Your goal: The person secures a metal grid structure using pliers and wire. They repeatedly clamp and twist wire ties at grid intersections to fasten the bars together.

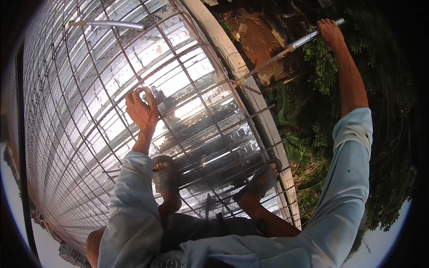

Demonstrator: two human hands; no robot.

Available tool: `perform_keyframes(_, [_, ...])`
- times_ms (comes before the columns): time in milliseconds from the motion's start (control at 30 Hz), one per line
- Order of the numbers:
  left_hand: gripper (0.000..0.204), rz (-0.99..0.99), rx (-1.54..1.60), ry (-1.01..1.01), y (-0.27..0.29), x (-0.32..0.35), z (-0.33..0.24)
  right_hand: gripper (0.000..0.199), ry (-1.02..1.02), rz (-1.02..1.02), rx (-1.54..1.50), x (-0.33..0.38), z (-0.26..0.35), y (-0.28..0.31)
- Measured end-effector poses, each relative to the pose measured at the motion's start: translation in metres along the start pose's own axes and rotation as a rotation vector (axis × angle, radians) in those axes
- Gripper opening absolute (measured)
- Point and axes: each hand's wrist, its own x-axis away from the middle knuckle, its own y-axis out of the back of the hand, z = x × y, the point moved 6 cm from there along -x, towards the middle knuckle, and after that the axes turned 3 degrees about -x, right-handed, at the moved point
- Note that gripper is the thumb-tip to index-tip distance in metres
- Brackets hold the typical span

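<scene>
Mesh mostly laid; left hand grips the rebar grid, right hand grasps the bending bar, edge unfinished.

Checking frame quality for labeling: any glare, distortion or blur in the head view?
Head view: strong glare off the shiny decking under the rebar grid; fisheye bends the bars toward the rim; black corners; left hand and right hand sharp; greenery dim.

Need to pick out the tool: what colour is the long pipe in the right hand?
Silvery grey metal pipe, clearest in the head view.
</scene>
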Motion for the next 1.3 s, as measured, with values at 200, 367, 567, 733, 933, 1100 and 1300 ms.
perform_keyframes(200, [0.042,0.203,0.092,0.025,0.001,0.042,-0.011,0.028,0.132,-0.087,-0.109,-0.023,0.013,0.009])
perform_keyframes(367, [0.047,0.101,0.059,0.559,-0.019,0.058,0.01,0.038,0.204,0.09,-0.109,-0.046,0.022,-0.001])
perform_keyframes(567, [0.047,0.186,-0.114,0.59,-0.027,0.051,0.0,0.038,0.244,0.036,-0.199,-0.035,0.024,-0.044])
perform_keyframes(733, [0.046,0.152,-0.133,0.593,-0.024,0.053,0.003,0.04,0.133,0.078,-0.339,-0.039,0.02,-0.052])
perform_keyframes(933, [0.047,0.057,-0.101,0.561,-0.023,0.045,0.003,0.047,0.151,-0.08,-0.362,-0.009,0.013,-0.054])
perform_keyframes(1100, [0.045,0.05,-0.053,0.563,-0.025,0.052,0.004,0.041,0.121,-0.098,-0.34,-0.015,0.009,-0.077])
perform_keyframes(1300, [0.043,0.006,-0.089,0.561,-0.027,0.05,0.003,0.029,-0.061,0.012,-0.407,-0.002,0.012,-0.086])
